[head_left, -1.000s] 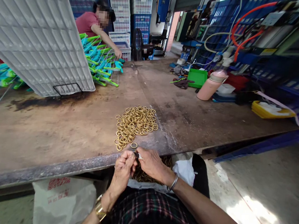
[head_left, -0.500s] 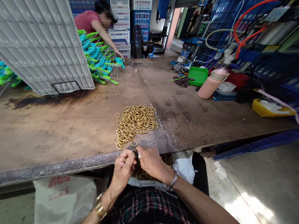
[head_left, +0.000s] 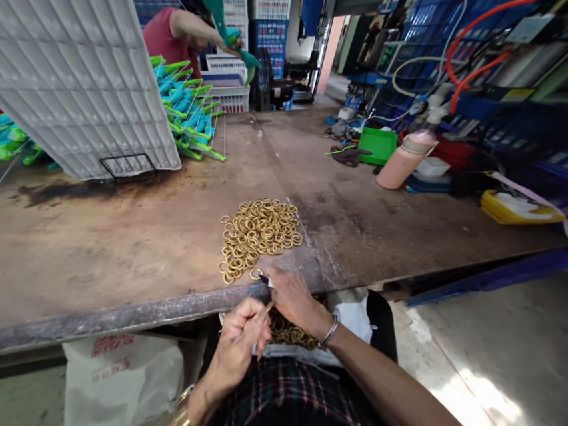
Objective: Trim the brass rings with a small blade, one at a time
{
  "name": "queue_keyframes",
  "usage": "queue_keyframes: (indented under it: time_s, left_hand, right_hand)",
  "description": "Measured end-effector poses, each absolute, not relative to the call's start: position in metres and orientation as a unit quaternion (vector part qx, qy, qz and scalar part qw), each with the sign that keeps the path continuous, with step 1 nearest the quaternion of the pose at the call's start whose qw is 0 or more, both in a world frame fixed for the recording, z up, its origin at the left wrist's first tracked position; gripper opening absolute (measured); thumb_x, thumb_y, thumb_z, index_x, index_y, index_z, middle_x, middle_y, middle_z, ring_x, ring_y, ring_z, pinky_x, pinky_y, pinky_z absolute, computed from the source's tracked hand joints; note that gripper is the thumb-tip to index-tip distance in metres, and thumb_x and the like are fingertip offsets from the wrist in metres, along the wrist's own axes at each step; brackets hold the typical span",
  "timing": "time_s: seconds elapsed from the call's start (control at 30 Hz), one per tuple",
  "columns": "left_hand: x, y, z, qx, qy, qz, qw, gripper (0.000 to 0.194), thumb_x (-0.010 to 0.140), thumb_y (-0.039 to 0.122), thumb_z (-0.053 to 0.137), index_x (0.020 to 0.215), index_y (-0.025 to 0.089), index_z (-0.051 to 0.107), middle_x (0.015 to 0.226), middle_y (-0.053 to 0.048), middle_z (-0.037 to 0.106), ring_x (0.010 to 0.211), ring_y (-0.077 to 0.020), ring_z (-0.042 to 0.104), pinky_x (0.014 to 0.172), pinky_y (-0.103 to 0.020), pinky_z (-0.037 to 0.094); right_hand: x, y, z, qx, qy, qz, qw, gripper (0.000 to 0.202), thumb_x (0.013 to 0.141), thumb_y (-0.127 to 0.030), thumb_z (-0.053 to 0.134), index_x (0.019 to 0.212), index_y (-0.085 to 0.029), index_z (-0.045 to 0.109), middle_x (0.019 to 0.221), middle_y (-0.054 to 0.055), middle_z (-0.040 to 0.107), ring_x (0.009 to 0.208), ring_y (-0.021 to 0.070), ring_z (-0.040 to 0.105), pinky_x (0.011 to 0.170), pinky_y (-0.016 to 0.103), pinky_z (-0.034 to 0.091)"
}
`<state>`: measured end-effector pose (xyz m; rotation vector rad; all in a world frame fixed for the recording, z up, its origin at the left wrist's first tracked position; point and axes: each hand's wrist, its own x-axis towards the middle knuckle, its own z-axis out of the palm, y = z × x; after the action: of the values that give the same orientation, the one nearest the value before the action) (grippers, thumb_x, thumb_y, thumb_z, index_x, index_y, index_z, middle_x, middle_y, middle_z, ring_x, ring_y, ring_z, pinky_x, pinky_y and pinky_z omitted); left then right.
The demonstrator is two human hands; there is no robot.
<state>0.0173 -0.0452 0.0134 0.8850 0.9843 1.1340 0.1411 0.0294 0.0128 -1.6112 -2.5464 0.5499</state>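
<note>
My left hand (head_left: 242, 333) is closed in a pinch just below the table edge, with a gold-coloured ring (head_left: 269, 307) held edge-on between thumb and finger. Above and to its right, my right hand (head_left: 293, 299) is closed around a small tool with a dark pointed tip (head_left: 264, 279) and a white part; the palm hides most of it. That tip lies close to a loose ring (head_left: 256, 274) at the front of a pile of gold-coloured rings (head_left: 262, 228) on the table. More rings (head_left: 295, 334) fill a container in my lap, partly covered by my right hand.
A large white ribbed panel (head_left: 78, 52) leans at left, beside a stack of blue-green toy bows (head_left: 190, 113). Across the wooden table (head_left: 151, 240), a person in a red top (head_left: 157, 37) lifts one bow. A pink bottle (head_left: 403, 163), green tray (head_left: 377, 145) and yellow tray (head_left: 520, 209) stand at right.
My hands have moved apart: the left down and slightly right with the ring, the right slightly up toward the loose ring with the tool. The other person has raised a bow off the table.
</note>
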Motion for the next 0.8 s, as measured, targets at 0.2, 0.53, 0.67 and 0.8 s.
queue_keyframes:
  time_s: [0.2,0.53,0.67,0.8]
  left_hand:
    - [0.014,-0.034,0.013,0.152,0.410,0.526,0.729,0.031,0.071,0.040,0.062,0.063,0.017,0.043,0.062,0.002,0.055,0.043,-0.0048,0.040,0.039,-0.017,0.024]
    - [-0.003,-0.030,0.001,0.070,0.339,0.536,0.770,0.024,0.066,0.022,0.067,0.086,0.014,0.056,0.063,0.001,0.057,0.049,-0.0059,0.049,0.039,-0.014,0.032]
    - [-0.005,-0.024,0.003,-0.006,0.331,0.526,0.784,0.016,0.063,0.014,0.068,0.070,0.012,0.054,0.071,-0.004,0.060,0.059,-0.0088,0.056,0.043,-0.013,0.038]
    - [-0.003,-0.020,0.004,0.015,0.343,0.530,0.775,0.019,0.061,0.010,0.068,0.071,0.013,0.053,0.073,-0.003,0.061,0.061,-0.0086,0.056,0.045,-0.013,0.040]
  right_hand:
    - [0.127,0.036,0.009,-0.537,-0.825,0.158,0.080,0.019,0.084,-0.020,0.042,0.102,-0.017,0.046,0.096,0.008,0.057,0.077,0.0172,0.055,0.063,0.027,0.032]
    - [0.129,0.039,0.001,-0.536,-0.816,0.174,0.130,0.021,0.081,-0.016,0.043,0.101,-0.020,0.046,0.097,0.005,0.054,0.075,0.0146,0.053,0.063,0.025,0.032]
    - [0.136,0.040,0.000,-0.529,-0.771,0.291,0.203,0.011,0.080,-0.017,0.042,0.086,-0.018,0.051,0.076,0.000,0.056,0.066,0.0119,0.049,0.060,0.023,0.032]
    - [0.139,0.038,0.001,-0.505,-0.667,0.464,0.291,0.007,0.074,-0.018,0.043,0.070,-0.017,0.048,0.062,-0.004,0.046,0.058,0.0085,0.043,0.055,0.019,0.033]
